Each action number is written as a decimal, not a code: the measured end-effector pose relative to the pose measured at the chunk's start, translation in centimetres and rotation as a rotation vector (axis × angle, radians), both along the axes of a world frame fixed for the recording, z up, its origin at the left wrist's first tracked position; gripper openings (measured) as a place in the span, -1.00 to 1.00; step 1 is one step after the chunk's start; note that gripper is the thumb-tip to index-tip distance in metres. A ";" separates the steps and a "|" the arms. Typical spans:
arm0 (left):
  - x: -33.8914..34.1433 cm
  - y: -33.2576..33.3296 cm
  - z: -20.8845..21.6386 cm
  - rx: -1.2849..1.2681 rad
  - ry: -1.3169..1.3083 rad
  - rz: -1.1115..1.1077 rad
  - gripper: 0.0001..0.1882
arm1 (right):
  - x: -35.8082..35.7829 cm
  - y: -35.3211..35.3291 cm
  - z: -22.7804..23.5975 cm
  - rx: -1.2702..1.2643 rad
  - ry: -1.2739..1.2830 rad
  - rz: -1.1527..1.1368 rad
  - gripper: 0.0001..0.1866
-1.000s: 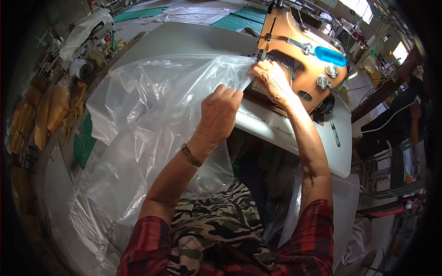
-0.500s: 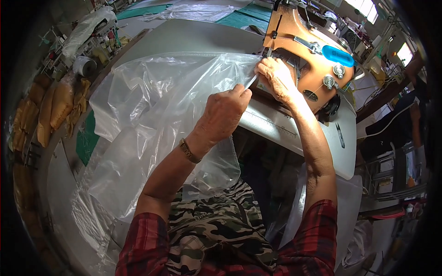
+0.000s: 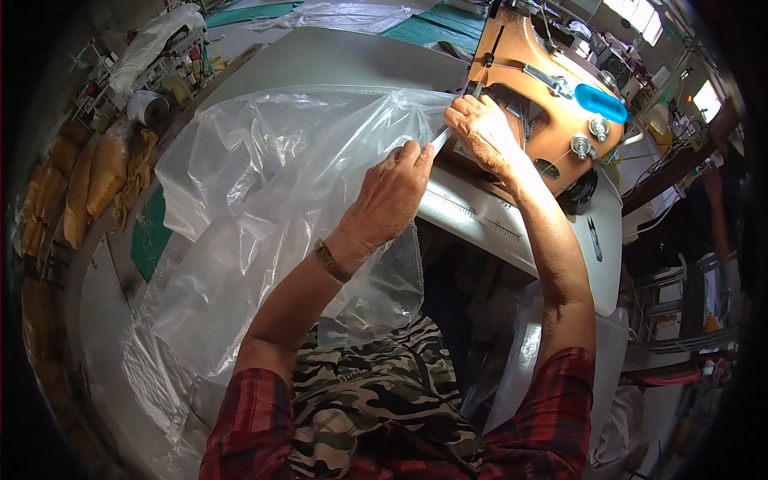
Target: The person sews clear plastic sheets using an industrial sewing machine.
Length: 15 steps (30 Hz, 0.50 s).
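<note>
A large sheet of clear plastic film [image 3: 264,172] spreads over the table and hangs down toward my lap. My left hand [image 3: 390,190], with a watch on its wrist, pinches the film's folded edge. Close by, my right hand [image 3: 482,132] grips the same edge with closed fingers, right at the needle end of an orange sewing machine [image 3: 552,104]. Between both hands a short strip of the edge is pulled tight. The needle and presser foot are mostly hidden behind my right hand.
Black thread snips [image 3: 594,238] lie on the pale tabletop [image 3: 576,256] right of my forearm. A printed ruler scale [image 3: 472,216] runs along the table's front. Brown sacks [image 3: 108,180] stand at the left. Green sheeting [image 3: 432,28] lies on a far table.
The view has shifted slightly, so the machine sits a little farther right. Both hands keep their hold on the film edge and have barely moved.
</note>
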<state>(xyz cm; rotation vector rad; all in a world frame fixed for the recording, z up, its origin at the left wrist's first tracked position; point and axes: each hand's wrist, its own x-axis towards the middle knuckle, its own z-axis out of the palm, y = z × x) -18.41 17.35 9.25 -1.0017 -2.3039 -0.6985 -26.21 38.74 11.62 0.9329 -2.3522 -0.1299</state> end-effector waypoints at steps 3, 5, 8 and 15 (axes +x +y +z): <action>-0.9 0.2 -0.3 0.007 -0.005 0.011 -0.64 | -0.4 0.2 0.0 0.087 0.029 -0.031 -0.90; -1.6 0.2 -0.7 0.007 0.007 0.031 -0.66 | -0.5 0.0 0.3 0.110 -0.001 -0.027 -0.89; -2.5 0.6 -1.3 0.141 -0.163 -0.020 -0.73 | -0.3 0.0 0.9 0.160 -0.046 -0.024 -0.87; -2.8 1.0 -2.3 0.398 -0.344 -0.142 -0.74 | 0.3 -1.0 1.1 0.131 -0.021 -0.051 -0.89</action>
